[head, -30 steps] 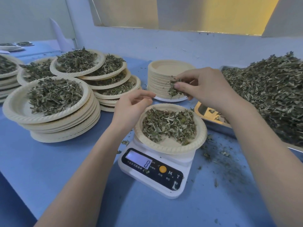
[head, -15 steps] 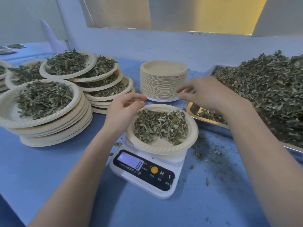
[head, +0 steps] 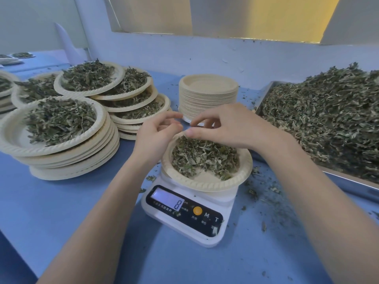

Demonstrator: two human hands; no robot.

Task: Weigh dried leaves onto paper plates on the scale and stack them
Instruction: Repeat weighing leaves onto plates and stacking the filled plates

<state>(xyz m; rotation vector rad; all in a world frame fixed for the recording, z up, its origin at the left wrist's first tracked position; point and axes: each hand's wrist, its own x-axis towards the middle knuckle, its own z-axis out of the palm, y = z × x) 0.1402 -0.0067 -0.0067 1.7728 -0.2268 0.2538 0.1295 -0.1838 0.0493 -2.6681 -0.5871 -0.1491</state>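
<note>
Two bare hands meet over the far rim of a paper plate (head: 207, 182) that sits on a white digital scale (head: 184, 214) on the blue table (head: 61, 212). Left hand (head: 152, 138) is at the plate's far-left edge, fingers loosely curled, index extended forward; whether it actually touches the rim is unclear, nothing seen in its grasp. Right hand (head: 227, 125) hovers above the far edge, thumb and fingers drawn toward a pinch, fingertips pointing left toward the left hand; cannot tell if any leaf is held between them. Dried leaves (head: 205, 156) cover most of the plate, a bare patch at the near side. Scale display (head: 167, 198) reads 8. Orange button to the right of the display.

Stack of empty paper plates (head: 208, 95) stands just behind the hands. Left of it, several stacks of filled plates (head: 131, 95), nearest stack (head: 57, 128) topped by a leaf-loaded plate. More filled plates at the far left edge, partly cut off. Metal tray (head: 348, 181) on the right holds a big heap of loose dried leaves (head: 328, 115). Leaf crumbs (head: 264, 193) are scattered on the table between scale and tray, a few bits on the scale face too.
</note>
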